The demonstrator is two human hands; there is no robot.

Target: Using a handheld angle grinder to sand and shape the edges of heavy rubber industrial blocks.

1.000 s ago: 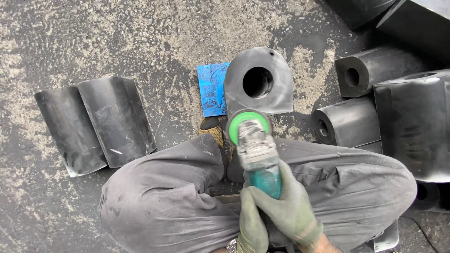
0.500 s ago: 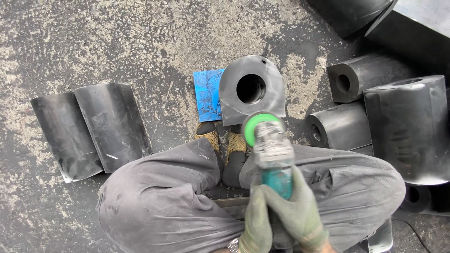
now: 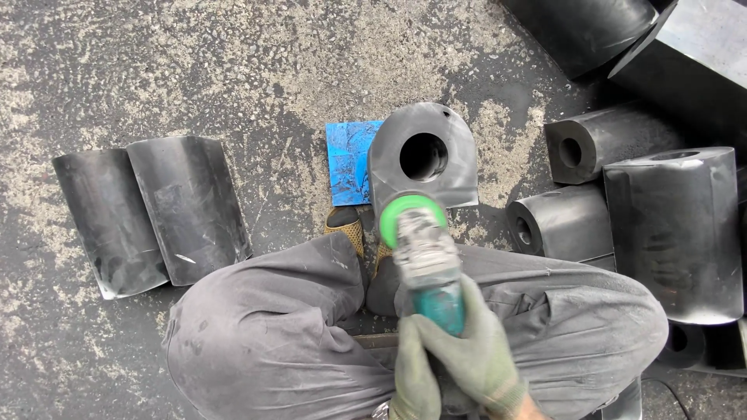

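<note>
Both of my gloved hands grip a teal angle grinder (image 3: pixel 429 268) with a green disc guard. My right hand (image 3: pixel 476 354) wraps the rear of its body, and my left hand (image 3: pixel 412 373) holds it just beside and below. The grinder's disc end touches the near edge of a black rubber block (image 3: pixel 424 155) with a round hole, which stands upright on the ground in front of my knees. A blue square pad (image 3: pixel 350 162) lies under and left of the block.
Two curved black rubber pieces (image 3: pixel 152 210) lie side by side at the left. Several black rubber blocks with holes (image 3: pixel 595 144) are piled at the right. My grey trouser knees (image 3: pixel 264 334) and a shoe tip (image 3: pixel 345 225) fill the foreground on gritty asphalt.
The view has shifted slightly; the grinder and both hands stay together at the near edge of the holed block, nudged a little to the right.
</note>
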